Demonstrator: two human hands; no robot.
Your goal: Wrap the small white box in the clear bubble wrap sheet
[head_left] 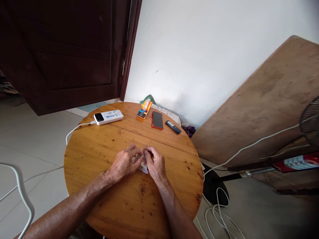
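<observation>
Over the middle of the round wooden table (99, 146), my left hand (127, 161) and my right hand (155, 161) meet, fingers curled in. A small, clear-whitish plastic piece (144, 168), perhaps a little bag, shows between and below the fingers. Both hands are closed on it, fingertips nearly touching. Most of the piece is hidden by my fingers, so its exact kind is unclear.
Along the table's far side lie a white power bank (111, 117) with a cable, an orange tape dispenser (145, 109), a red-cased phone (157, 120) and a dark handheld device (173, 126). A fan (309, 119) and coiled white cables (219, 212) are at right.
</observation>
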